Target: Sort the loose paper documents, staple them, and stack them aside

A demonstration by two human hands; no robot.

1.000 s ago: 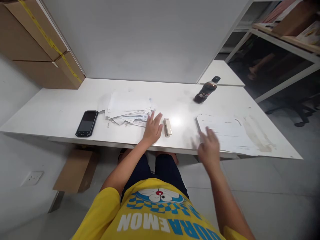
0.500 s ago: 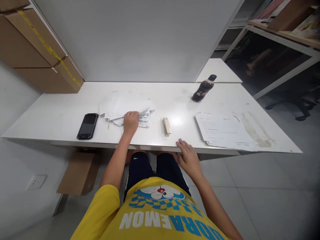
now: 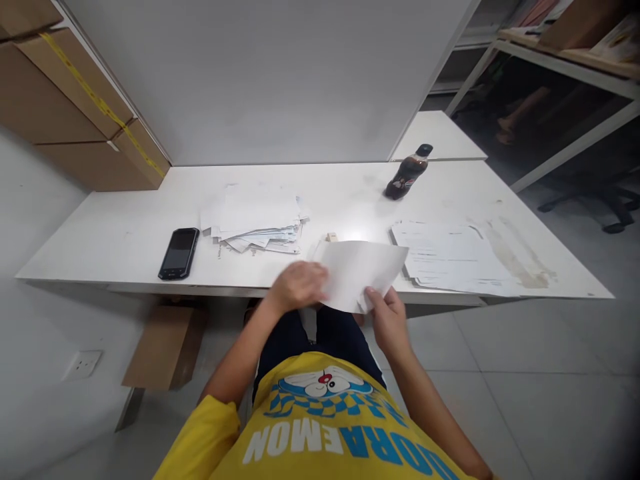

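A white sheet of paper (image 3: pixel 363 270) is held up in front of me at the table's front edge. My right hand (image 3: pixel 389 319) pinches its lower right part, thumb on top. At its left edge is my left hand (image 3: pixel 300 285), fingers closed on the paper and slightly blurred. Behind the sheet, only the end of a beige stapler (image 3: pixel 331 237) shows. To the left lies an uneven pile of papers (image 3: pixel 260 217). Another stack of printed sheets (image 3: pixel 445 257) rests on the right.
On the white table (image 3: pixel 125 233) a black phone (image 3: pixel 179 253) lies at the left. A dark drink bottle (image 3: pixel 407 175) stands at the back right. Cardboard boxes (image 3: pixel 90 100) are stacked at the back left, below a grey panel (image 3: pixel 275 80).
My left hand has come off the left pile and moved right. A white sheet is now up between both hands, covering most of the stapler. My right hand has closed on it.
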